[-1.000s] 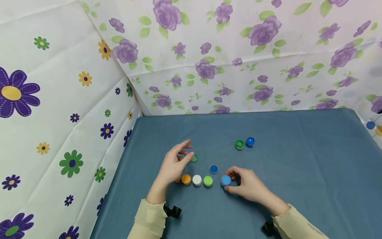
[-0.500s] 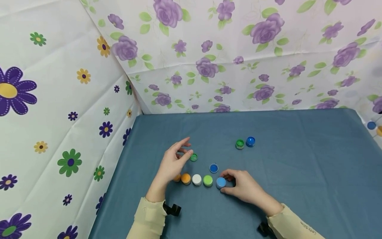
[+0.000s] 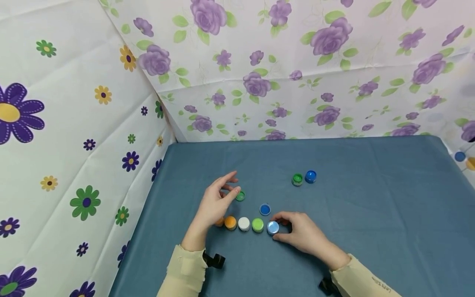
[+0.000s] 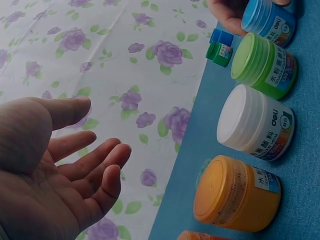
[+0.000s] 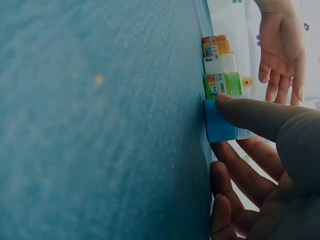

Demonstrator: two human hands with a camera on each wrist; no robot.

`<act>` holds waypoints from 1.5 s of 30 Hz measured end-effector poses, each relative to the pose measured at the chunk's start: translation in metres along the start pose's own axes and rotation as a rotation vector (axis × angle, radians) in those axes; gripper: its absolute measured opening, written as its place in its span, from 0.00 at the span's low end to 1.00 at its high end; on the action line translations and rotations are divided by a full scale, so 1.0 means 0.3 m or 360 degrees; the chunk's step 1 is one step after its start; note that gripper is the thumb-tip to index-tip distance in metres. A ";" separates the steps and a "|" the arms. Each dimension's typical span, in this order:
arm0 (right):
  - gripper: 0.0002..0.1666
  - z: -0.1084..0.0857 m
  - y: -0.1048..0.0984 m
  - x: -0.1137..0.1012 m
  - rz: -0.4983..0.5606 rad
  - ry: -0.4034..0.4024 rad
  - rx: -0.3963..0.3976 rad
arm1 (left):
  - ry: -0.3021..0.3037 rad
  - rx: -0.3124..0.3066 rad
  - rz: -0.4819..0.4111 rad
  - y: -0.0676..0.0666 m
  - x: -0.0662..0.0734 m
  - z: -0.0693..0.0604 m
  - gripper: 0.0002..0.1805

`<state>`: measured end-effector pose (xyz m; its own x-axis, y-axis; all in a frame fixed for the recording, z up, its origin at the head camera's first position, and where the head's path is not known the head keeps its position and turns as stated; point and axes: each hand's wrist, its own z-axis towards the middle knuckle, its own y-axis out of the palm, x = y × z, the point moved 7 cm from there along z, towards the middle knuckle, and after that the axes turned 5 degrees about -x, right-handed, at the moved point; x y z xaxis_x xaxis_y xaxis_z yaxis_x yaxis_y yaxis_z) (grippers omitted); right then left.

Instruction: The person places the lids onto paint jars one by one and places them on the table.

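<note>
My right hand [image 3: 302,233] grips a light-blue paint jar [image 3: 272,227] between thumb and fingers at the right end of a row. To its left stand a light-green jar [image 3: 257,225], a white jar [image 3: 243,224], an orange jar [image 3: 230,223] and a darker orange jar [image 3: 219,222], partly covered by my left wrist. My left hand [image 3: 217,200] hovers above the table with relaxed fingers and holds nothing, as the left wrist view confirms. A green lid [image 3: 241,196] lies by its thumb. Behind the row is a dark-blue lid [image 3: 265,209].
Farther back stand an uncapped green paint jar [image 3: 297,180] and an uncapped blue paint jar [image 3: 311,177], side by side. A blue cloth [image 3: 378,206] covers the table. Floral sheets [image 3: 256,109] hang at the back and left.
My right hand has slid the light-blue jar leftward until it stands beside the light-green one. My left hand has hardly moved.
</note>
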<state>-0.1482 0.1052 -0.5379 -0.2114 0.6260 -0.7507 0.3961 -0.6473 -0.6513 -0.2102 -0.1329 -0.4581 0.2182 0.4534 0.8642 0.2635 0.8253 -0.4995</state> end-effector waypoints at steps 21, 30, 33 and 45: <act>0.21 -0.057 -0.100 0.114 0.0218 -0.0005 -0.0087 | -0.0042 -0.0096 0.0110 0.038 0.036 0.028 0.28; 0.26 -0.058 -0.363 0.296 0.0266 0.0350 0.0424 | -0.0047 -0.0187 0.0162 0.084 0.072 0.064 0.27; 0.34 -0.016 -0.404 0.337 0.0235 0.0418 0.0437 | -0.0072 -0.0215 0.0163 0.094 0.063 0.071 0.28; 0.40 0.118 -0.405 0.339 0.0092 0.0425 0.0377 | -0.0103 -0.0254 0.0150 0.130 0.047 0.069 0.26</act>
<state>-0.2494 0.2321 -0.5391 0.0587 0.6569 -0.7517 0.1760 -0.7480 -0.6399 -0.2164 -0.0874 -0.4641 0.1896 0.5508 0.8128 0.3913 0.7169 -0.5770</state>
